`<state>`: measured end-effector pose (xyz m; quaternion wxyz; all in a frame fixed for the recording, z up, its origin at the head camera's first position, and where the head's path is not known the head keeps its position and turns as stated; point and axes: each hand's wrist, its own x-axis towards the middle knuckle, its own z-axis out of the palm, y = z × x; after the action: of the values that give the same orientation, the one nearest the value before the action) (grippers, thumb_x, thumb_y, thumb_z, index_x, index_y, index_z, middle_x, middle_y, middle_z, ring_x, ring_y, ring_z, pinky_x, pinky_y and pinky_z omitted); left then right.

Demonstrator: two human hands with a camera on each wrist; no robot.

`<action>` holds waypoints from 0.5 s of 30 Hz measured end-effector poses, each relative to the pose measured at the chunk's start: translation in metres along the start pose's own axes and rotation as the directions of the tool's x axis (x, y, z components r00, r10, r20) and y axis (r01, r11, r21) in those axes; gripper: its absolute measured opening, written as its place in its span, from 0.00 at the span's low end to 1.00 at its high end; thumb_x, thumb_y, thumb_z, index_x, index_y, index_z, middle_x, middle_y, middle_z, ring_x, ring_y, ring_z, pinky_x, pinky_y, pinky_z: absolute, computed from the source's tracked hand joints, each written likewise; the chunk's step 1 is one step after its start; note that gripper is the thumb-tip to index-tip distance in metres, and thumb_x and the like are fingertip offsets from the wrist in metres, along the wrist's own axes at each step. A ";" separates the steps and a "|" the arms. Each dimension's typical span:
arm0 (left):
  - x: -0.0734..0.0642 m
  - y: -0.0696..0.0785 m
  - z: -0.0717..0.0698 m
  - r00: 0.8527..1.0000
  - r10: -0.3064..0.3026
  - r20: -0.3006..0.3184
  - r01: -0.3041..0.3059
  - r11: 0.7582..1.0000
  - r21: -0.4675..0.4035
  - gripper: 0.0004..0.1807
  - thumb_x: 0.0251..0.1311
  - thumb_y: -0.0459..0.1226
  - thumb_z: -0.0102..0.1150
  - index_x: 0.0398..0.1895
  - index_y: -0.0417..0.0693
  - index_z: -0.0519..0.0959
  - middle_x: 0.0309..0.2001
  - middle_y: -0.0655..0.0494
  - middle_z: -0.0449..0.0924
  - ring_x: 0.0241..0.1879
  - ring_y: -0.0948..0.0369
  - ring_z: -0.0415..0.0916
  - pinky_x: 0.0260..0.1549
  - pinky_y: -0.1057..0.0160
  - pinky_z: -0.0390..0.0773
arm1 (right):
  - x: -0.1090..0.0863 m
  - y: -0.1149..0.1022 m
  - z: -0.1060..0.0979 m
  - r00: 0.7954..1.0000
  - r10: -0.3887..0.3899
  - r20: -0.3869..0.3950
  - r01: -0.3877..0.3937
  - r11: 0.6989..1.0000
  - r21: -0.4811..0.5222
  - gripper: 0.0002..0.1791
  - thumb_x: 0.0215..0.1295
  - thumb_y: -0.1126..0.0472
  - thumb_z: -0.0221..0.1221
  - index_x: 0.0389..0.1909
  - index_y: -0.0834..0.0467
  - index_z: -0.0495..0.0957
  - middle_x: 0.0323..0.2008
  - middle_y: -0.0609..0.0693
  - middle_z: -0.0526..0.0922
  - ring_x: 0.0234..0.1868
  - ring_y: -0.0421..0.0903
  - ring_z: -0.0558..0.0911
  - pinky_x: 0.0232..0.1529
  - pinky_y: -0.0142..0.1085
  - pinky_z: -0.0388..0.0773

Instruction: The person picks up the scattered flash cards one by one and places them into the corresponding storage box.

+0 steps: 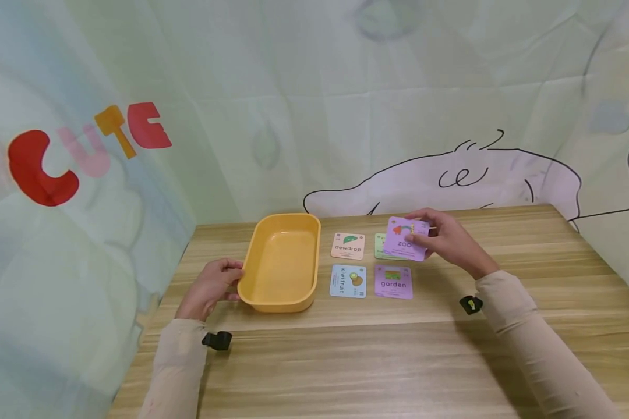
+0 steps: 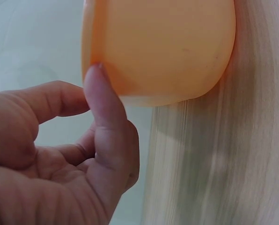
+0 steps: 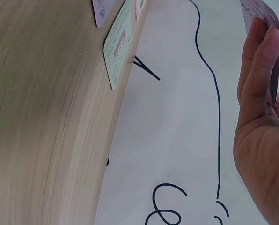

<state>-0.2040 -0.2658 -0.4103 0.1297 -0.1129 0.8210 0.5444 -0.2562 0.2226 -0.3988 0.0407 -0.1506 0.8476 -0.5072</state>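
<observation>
My left hand (image 1: pixel 216 285) holds the rim of a yellow plastic tray (image 1: pixel 251 307) at its near left side. In the left wrist view, a finger of the left hand (image 2: pixel 102 145) presses on the wall of the tray (image 2: pixel 167 51). My right hand (image 1: pixel 451 241) pinches a purple "zoo" card (image 1: pixel 398 244) above the table. That raised card partly covers a green card (image 1: pixel 380 249) lying beneath it. Around it lie a pink "dewdrop" card (image 1: pixel 348 247), a blue "kiwi fruit" card (image 1: pixel 347 281) and a purple "garden" card (image 1: pixel 393 284).
A wood-grain table (image 1: pixel 314 361) carries everything. Printed fabric (image 1: pixel 293 116) hangs behind its far edge and along its left side. Each wrist wears a small black camera, such as the left camera (image 1: pixel 218 341).
</observation>
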 end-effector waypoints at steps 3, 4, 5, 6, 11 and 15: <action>0.000 0.000 0.000 1.000 -0.005 -0.003 0.005 1.000 0.001 0.19 0.77 0.37 0.51 0.63 0.34 0.70 0.51 0.43 0.76 0.37 0.58 0.79 0.33 0.61 0.87 | 0.001 -0.001 0.002 1.000 -0.004 -0.001 0.004 1.000 0.003 0.25 0.66 0.58 0.68 0.63 0.56 0.75 0.44 0.60 0.81 0.37 0.52 0.85 0.30 0.43 0.87; 0.000 0.000 0.001 1.000 -0.006 -0.003 0.006 1.000 0.001 0.19 0.77 0.37 0.51 0.63 0.34 0.70 0.51 0.43 0.76 0.37 0.58 0.79 0.33 0.61 0.87 | 0.001 -0.002 0.002 1.000 -0.006 0.001 0.006 1.000 0.004 0.25 0.66 0.58 0.68 0.63 0.56 0.75 0.44 0.60 0.81 0.37 0.52 0.85 0.30 0.43 0.87; 0.000 0.000 0.001 1.000 -0.007 -0.003 0.007 1.000 0.001 0.19 0.77 0.37 0.51 0.63 0.34 0.70 0.51 0.43 0.76 0.37 0.58 0.79 0.33 0.61 0.87 | 0.002 -0.003 0.003 1.000 -0.007 0.004 0.007 1.000 0.005 0.25 0.66 0.58 0.68 0.63 0.56 0.75 0.45 0.60 0.81 0.37 0.53 0.85 0.30 0.43 0.87; 0.000 0.001 0.000 1.000 -0.005 -0.001 0.005 1.000 0.000 0.19 0.77 0.37 0.50 0.63 0.34 0.70 0.51 0.43 0.76 0.36 0.58 0.79 0.32 0.61 0.87 | 0.002 -0.004 0.004 1.000 -0.007 0.007 0.007 1.000 0.006 0.25 0.67 0.58 0.68 0.63 0.55 0.75 0.45 0.60 0.81 0.37 0.53 0.85 0.30 0.43 0.87; 0.000 0.001 0.000 1.000 0.000 0.000 0.000 1.000 0.000 0.18 0.77 0.37 0.49 0.62 0.33 0.70 0.50 0.43 0.76 0.36 0.57 0.78 0.31 0.61 0.86 | 0.006 -0.009 0.009 1.000 0.001 0.020 -0.001 1.000 0.009 0.25 0.67 0.57 0.67 0.63 0.54 0.74 0.46 0.59 0.81 0.39 0.54 0.84 0.31 0.42 0.87; 0.000 0.001 0.001 1.000 -0.006 -0.002 0.006 1.000 -0.001 0.19 0.77 0.37 0.50 0.63 0.34 0.70 0.51 0.43 0.76 0.36 0.58 0.78 0.32 0.62 0.86 | 0.008 -0.011 0.013 1.000 -0.006 0.026 0.005 1.000 0.013 0.25 0.67 0.58 0.67 0.63 0.55 0.74 0.46 0.60 0.81 0.38 0.53 0.84 0.31 0.41 0.87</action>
<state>-0.2040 -0.2651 -0.4097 0.1303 -0.1160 0.8207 0.5442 -0.2590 0.2042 -0.3944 0.0514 -0.1594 0.8433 -0.5107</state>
